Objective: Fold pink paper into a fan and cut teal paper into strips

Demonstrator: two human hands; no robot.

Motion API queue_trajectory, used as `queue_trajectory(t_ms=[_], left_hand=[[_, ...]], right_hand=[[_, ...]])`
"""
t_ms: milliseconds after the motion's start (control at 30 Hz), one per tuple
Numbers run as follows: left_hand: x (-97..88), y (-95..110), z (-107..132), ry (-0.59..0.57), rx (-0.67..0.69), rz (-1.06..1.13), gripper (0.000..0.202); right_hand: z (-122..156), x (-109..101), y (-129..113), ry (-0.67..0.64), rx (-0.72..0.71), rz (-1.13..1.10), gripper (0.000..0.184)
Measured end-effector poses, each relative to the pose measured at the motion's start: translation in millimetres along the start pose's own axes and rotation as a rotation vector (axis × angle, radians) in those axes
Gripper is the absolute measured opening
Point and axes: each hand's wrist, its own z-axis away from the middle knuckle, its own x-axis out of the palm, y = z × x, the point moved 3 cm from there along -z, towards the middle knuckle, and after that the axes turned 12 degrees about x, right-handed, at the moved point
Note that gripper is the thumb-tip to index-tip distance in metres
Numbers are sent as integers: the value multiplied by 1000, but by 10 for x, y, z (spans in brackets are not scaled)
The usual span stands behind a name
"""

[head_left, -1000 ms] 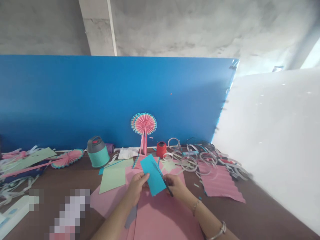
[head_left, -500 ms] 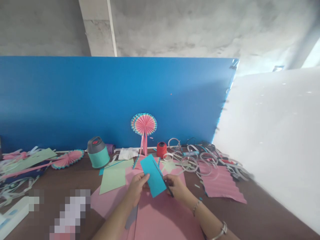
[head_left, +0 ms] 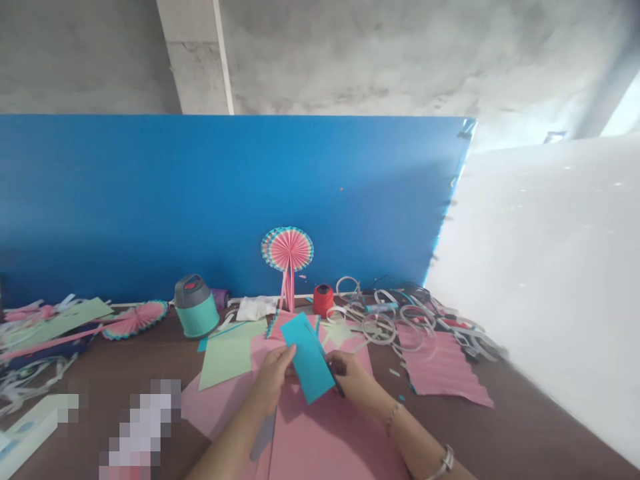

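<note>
My left hand (head_left: 273,375) pinches the left edge of a blue rectangular sheet of paper (head_left: 309,360), held tilted above the table. In my right hand (head_left: 351,375) is a pair of dark scissors (head_left: 339,385), at the right edge of the blue paper. Their blades lie along that edge, and the fingers partly hide the handles. Below both hands lie large pink paper sheets (head_left: 333,437). Just beyond the blue paper is a pleated pink paper piece (head_left: 274,328) with a blue border.
A round pink paper fan (head_left: 290,249) stands against the blue partition (head_left: 200,193). A teal container (head_left: 197,308), a red spool (head_left: 323,300) and light green paper (head_left: 227,360) lie around. Rolled white strips (head_left: 379,328) and corrugated pink paper (head_left: 445,363) are at right.
The blue paper has shifted slightly down, with the scissors turning a little against its right edge. My hands stay in nearly the same place.
</note>
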Motion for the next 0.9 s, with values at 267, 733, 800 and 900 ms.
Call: queue_trajectory(t_ms=[267, 733, 800, 900], left_hand=[[4, -18, -2, -18, 17, -58, 42], [47, -3, 24, -69, 65, -105, 43], [49, -9, 14, -81, 56, -98, 43], [44, -22, 1, -102, 29, -109, 45]], right_hand=[[-51, -22, 81, 11, 13, 33, 22], [-61, -39, 75, 30, -21, -4, 22], [-51, -41, 60, 34, -42, -14, 22], [-34, -42, 38, 41, -51, -7, 22]])
